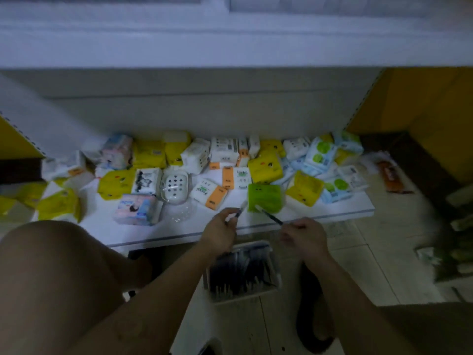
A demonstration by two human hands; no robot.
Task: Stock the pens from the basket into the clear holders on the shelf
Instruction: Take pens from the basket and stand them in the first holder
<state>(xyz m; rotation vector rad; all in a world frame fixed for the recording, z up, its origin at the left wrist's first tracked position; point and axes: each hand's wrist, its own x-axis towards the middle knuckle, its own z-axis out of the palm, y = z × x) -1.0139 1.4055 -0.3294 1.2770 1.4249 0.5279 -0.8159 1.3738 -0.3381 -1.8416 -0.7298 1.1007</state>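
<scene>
Low white shelf of tissue packs at 12 o'clock; I log left hand pinching left pen, right hand pinching right pen, likely light, stiff, slick, best held mid-barrel; basket at 6 o'clock.

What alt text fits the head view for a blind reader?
The left hand and the right hand each hold a pen near a basket of pens on the floor, facing a low white shelf strewn with tissue packs.
</scene>
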